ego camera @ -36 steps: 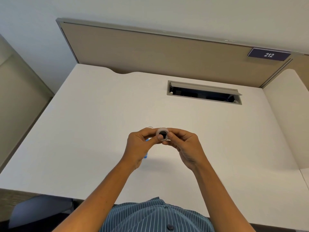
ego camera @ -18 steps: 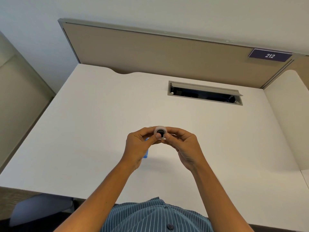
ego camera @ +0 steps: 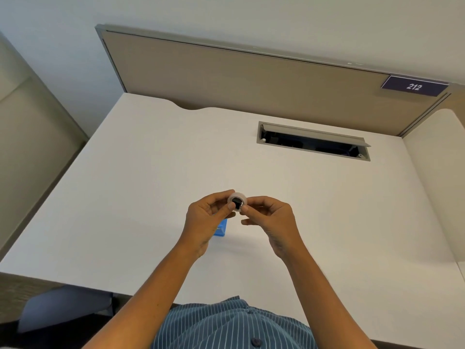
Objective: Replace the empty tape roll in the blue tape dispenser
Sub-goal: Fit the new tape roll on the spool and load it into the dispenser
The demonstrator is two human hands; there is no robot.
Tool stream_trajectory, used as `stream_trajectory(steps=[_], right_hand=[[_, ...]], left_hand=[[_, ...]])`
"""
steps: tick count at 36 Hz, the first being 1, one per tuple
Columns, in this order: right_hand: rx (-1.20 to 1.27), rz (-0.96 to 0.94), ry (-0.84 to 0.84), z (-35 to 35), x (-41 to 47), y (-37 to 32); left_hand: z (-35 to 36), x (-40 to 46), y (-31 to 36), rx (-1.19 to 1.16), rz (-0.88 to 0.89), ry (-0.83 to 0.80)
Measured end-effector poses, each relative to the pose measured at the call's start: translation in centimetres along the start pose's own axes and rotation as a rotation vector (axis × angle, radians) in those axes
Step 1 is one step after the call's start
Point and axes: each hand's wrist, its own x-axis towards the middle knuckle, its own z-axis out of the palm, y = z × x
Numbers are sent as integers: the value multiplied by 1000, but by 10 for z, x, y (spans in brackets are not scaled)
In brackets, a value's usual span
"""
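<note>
A small clear tape roll (ego camera: 237, 202) with a dark core is held above the white desk (ego camera: 125, 197), pinched between both hands. My left hand (ego camera: 205, 220) grips its left side with thumb and fingers. My right hand (ego camera: 270, 217) touches its right side with the fingertips. Below my left hand, the blue tape dispenser (ego camera: 221, 228) rests on the desk, mostly hidden by the hand.
An open grey cable hatch (ego camera: 313, 141) is sunk in the desk at the back right. A beige partition (ego camera: 251, 81) with a "212" plate (ego camera: 414, 86) closes the far edge. A second desk surface (ego camera: 440, 172) adjoins on the right.
Both hands have stayed together over the desk, turning the roll slightly. More of the blue dispenser shows under my left hand now.
</note>
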Motion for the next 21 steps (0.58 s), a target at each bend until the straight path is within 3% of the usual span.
stream_trajectory(steps=[21], right_hand=[[-142, 1, 129, 39, 10, 26]], left_hand=[[-32, 14, -20, 5, -150, 59]])
